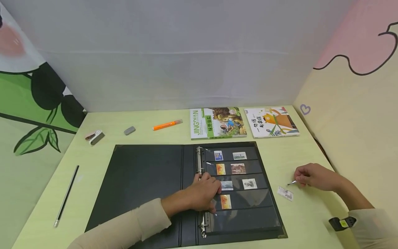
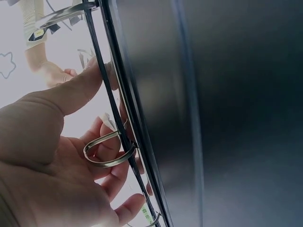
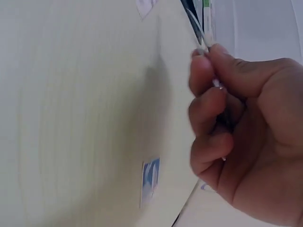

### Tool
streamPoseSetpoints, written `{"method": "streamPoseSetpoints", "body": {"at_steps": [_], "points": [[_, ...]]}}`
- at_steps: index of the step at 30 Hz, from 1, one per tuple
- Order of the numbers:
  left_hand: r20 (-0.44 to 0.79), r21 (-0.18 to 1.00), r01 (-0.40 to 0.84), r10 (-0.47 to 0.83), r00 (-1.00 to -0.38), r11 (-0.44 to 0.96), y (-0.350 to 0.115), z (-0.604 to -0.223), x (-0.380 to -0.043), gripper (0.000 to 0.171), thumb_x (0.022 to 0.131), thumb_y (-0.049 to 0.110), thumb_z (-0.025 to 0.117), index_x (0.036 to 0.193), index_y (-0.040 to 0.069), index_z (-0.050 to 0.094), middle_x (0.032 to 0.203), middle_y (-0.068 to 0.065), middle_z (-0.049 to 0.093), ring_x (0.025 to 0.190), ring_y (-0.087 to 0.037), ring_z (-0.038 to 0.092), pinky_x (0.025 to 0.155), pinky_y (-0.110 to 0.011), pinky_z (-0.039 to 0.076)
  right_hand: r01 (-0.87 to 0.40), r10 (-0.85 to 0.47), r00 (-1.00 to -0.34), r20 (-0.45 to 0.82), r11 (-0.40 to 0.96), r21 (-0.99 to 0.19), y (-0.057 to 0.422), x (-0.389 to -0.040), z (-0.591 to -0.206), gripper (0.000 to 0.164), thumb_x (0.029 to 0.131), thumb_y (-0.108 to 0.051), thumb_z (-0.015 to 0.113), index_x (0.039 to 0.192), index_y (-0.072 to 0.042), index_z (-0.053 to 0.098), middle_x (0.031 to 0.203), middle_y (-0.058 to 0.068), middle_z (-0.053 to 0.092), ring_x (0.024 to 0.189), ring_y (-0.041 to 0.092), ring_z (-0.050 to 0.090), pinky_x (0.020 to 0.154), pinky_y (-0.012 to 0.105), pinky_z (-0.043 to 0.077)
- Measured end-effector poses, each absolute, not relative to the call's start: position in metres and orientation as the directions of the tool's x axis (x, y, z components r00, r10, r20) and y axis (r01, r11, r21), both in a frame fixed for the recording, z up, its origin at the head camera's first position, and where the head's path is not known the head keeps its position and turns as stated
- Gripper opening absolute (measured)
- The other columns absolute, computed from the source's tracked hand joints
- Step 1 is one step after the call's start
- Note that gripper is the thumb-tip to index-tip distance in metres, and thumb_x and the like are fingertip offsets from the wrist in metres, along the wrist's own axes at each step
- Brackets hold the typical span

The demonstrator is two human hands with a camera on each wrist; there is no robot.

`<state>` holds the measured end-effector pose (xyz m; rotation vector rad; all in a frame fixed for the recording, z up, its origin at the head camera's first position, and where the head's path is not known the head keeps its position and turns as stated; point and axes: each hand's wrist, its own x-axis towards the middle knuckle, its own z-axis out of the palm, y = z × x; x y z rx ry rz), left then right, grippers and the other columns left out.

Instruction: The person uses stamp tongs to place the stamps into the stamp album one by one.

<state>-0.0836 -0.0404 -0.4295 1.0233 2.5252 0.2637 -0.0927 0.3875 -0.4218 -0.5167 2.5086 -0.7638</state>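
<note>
A black ring-binder stamp album lies spread on the table. Stamps such as a brown one and an orange one sit in the strips of its right-hand page. My left hand rests over that page beside the metal rings, fingers relaxed and touching it. My right hand pinches metal tweezers, right of the album. Near their tips a pale stamp lies on the table. In the right wrist view, a blue stamp lies below the hand.
Behind the album are two picture books, one with a lion and one with an orange animal. An orange marker, a grey eraser and a small folding metal tool lie at the back left. A pencil lies at left.
</note>
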Motion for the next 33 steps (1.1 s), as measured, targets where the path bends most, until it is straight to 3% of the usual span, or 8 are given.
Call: {"method": "streamPoseSetpoints", "body": {"at_steps": [8, 17, 24, 33], "points": [[-0.293, 0.312, 0.622, 0.696, -0.656, 0.718, -0.04, -0.427, -0.084, 0.048, 0.068, 0.043, 0.085, 0.099, 0.027, 0.051, 0.104, 0.01, 0.057, 0.101, -0.012, 0.039, 0.096, -0.046, 0.029, -0.159, -0.528, -0.765, -0.369, 0.71, -0.686, 0.387, -0.088, -0.435, 0.016, 0.097, -0.025, 0.055, 0.087, -0.015, 0.063, 0.068, -0.004, 0.059, 0.057, -0.004, 0.041, 0.052, 0.02, 0.036], [-0.292, 0.33, 0.623, 0.704, -0.648, 0.71, -0.039, -0.429, -0.085, 0.048, 0.068, 0.042, 0.085, 0.099, 0.026, 0.051, 0.103, 0.01, 0.056, 0.102, -0.012, 0.039, 0.098, -0.047, 0.028, -0.221, -0.499, -0.818, -0.287, 0.731, -0.645, 0.37, -0.1, -0.426, 0.015, 0.096, -0.022, 0.056, 0.084, -0.015, 0.062, 0.067, -0.007, 0.054, 0.057, -0.001, 0.042, 0.051, 0.021, 0.037], [-0.302, 0.319, 0.621, 0.698, -0.65, 0.716, -0.041, -0.425, -0.085, 0.045, 0.07, 0.04, 0.084, 0.099, 0.026, 0.051, 0.103, 0.01, 0.056, 0.1, -0.012, 0.038, 0.098, -0.047, 0.029, -0.266, -0.504, -0.834, -0.224, 0.724, -0.637, 0.326, -0.126, -0.415, 0.012, 0.095, -0.016, 0.058, 0.086, -0.011, 0.064, 0.069, -0.002, 0.058, 0.057, 0.001, 0.043, 0.052, 0.021, 0.039], [-0.292, 0.338, 0.618, 0.703, -0.648, 0.71, -0.04, -0.424, -0.084, 0.045, 0.07, 0.04, 0.084, 0.098, 0.026, 0.051, 0.1, 0.011, 0.054, 0.102, -0.012, 0.038, 0.099, -0.047, 0.028, -0.419, -0.647, -0.729, -0.225, 0.681, -0.601, 0.259, -0.139, -0.426, 0.018, 0.096, -0.024, 0.057, 0.08, -0.02, 0.064, 0.066, -0.007, 0.06, 0.057, 0.001, 0.047, 0.058, 0.022, 0.041]]}}
